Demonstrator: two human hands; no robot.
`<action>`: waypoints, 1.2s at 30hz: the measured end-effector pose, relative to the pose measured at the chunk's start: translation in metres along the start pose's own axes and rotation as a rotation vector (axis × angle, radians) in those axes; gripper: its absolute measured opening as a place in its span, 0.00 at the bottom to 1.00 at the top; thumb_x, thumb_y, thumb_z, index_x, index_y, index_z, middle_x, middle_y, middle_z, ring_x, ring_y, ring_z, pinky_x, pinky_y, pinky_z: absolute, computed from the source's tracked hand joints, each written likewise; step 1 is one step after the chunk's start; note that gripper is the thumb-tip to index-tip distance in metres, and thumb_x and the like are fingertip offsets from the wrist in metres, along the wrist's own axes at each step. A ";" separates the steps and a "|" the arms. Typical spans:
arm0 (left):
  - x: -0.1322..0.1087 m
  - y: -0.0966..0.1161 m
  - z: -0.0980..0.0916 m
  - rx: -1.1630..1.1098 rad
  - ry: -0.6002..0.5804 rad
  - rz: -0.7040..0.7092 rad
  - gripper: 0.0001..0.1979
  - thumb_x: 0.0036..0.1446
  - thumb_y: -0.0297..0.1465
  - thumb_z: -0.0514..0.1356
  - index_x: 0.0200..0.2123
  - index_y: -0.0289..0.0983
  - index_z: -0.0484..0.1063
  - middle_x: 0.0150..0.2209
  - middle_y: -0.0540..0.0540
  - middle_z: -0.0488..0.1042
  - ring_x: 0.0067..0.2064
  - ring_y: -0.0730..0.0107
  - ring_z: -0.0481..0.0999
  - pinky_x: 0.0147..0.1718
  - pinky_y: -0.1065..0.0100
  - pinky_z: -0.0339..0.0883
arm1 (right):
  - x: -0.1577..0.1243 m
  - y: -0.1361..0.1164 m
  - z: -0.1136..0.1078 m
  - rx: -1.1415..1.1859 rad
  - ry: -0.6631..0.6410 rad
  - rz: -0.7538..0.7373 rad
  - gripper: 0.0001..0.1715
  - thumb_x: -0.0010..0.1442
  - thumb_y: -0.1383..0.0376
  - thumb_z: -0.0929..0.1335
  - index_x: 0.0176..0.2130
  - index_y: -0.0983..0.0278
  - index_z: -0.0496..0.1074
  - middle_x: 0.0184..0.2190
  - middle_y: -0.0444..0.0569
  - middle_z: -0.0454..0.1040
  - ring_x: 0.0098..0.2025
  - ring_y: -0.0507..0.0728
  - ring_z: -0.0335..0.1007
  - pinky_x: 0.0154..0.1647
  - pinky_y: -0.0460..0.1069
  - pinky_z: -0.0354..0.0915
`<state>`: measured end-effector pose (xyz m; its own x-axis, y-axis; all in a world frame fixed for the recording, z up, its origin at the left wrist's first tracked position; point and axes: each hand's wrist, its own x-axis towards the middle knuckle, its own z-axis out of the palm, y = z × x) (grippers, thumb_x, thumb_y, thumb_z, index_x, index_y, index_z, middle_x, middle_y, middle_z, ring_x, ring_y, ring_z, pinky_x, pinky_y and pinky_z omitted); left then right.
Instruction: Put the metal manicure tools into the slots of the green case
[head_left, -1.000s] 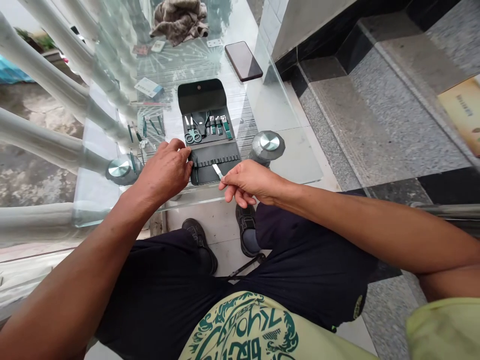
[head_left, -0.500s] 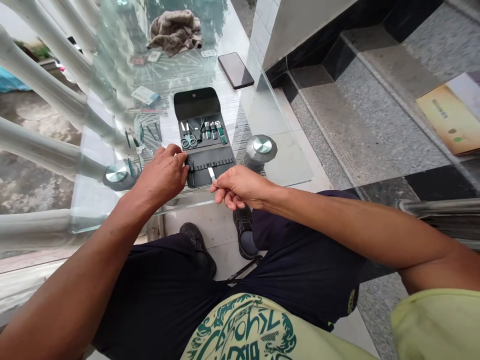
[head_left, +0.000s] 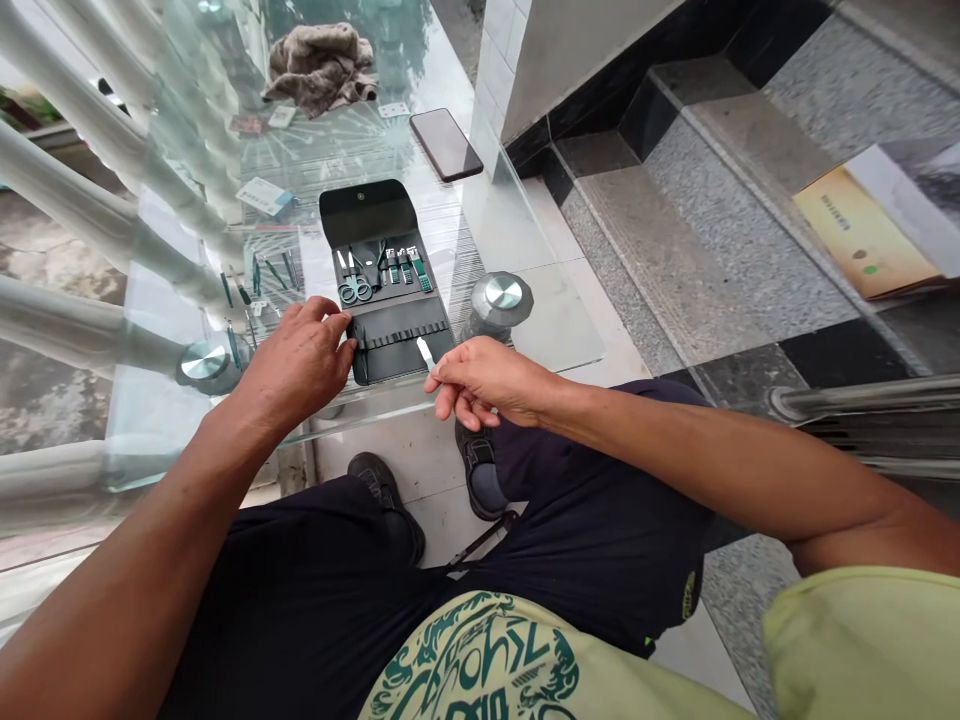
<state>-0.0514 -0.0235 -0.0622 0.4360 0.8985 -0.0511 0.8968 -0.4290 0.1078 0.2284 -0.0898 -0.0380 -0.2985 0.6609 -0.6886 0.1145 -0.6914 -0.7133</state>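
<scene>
A black manicure case [head_left: 399, 366] lies unfolded on the glass table, its near panel lined with a row of elastic loops. My left hand [head_left: 298, 352] pinches the left edge of that panel between thumb and fingers. In my right hand [head_left: 484, 380], thumb and forefinger grip a small flat silvery tool, perhaps a nail file [head_left: 425, 352]; its tip points up over the case's lower right part. Its lower end is hidden by my fingers. Green-handled scissors [head_left: 355, 290] and several nail clippers [head_left: 406, 268] sit in the far panel. A thin dark tool stands in the near panel's left end.
Several slim green tools [head_left: 259, 275] lie on the glass left of the case. A phone [head_left: 446, 145], a crumpled cloth [head_left: 321, 68] and a small card packet [head_left: 264, 196] are farther back. Round metal-capped supports [head_left: 502, 292] flank the case. Stairs with a box [head_left: 855, 225] rise at right.
The silvery tool has moved slightly away from the case's loops, to the right and toward me. My left hand stays at the case's edge. The whole view has shifted a little.
</scene>
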 end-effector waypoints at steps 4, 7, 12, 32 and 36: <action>0.000 0.003 -0.003 0.011 -0.025 -0.001 0.23 0.83 0.37 0.57 0.68 0.38 0.88 0.72 0.31 0.81 0.72 0.33 0.80 0.77 0.38 0.78 | 0.001 0.000 -0.003 0.005 0.000 0.008 0.19 0.85 0.75 0.70 0.39 0.64 0.79 0.24 0.47 0.84 0.14 0.49 0.69 0.09 0.42 0.53; 0.000 0.006 -0.005 0.011 -0.028 -0.011 0.24 0.83 0.37 0.56 0.68 0.37 0.88 0.72 0.30 0.81 0.72 0.31 0.80 0.76 0.37 0.78 | 0.004 -0.002 -0.002 0.021 -0.015 0.021 0.20 0.86 0.75 0.69 0.39 0.65 0.79 0.24 0.48 0.84 0.14 0.50 0.69 0.09 0.42 0.54; -0.002 0.008 -0.004 -0.005 -0.018 -0.022 0.24 0.83 0.37 0.57 0.68 0.38 0.88 0.72 0.30 0.80 0.73 0.31 0.79 0.76 0.38 0.78 | 0.009 -0.006 0.001 0.036 -0.009 0.047 0.19 0.88 0.76 0.67 0.41 0.66 0.79 0.23 0.48 0.84 0.14 0.50 0.70 0.09 0.42 0.55; 0.001 0.007 -0.005 -0.008 -0.028 0.011 0.25 0.83 0.37 0.57 0.67 0.37 0.90 0.72 0.29 0.82 0.70 0.30 0.81 0.72 0.35 0.80 | 0.014 -0.008 0.004 0.025 0.060 0.022 0.20 0.88 0.75 0.67 0.41 0.64 0.77 0.24 0.48 0.84 0.13 0.50 0.68 0.09 0.42 0.53; 0.000 0.011 -0.009 -0.008 -0.046 -0.032 0.24 0.82 0.36 0.58 0.67 0.37 0.90 0.72 0.29 0.82 0.70 0.31 0.80 0.71 0.37 0.80 | 0.001 -0.006 0.010 -0.048 0.064 0.020 0.20 0.86 0.76 0.66 0.39 0.62 0.75 0.24 0.47 0.83 0.13 0.49 0.66 0.09 0.42 0.49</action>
<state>-0.0422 -0.0276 -0.0517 0.4101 0.9065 -0.1000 0.9099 -0.3992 0.1128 0.2174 -0.0877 -0.0331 -0.2346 0.6653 -0.7088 0.1659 -0.6910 -0.7036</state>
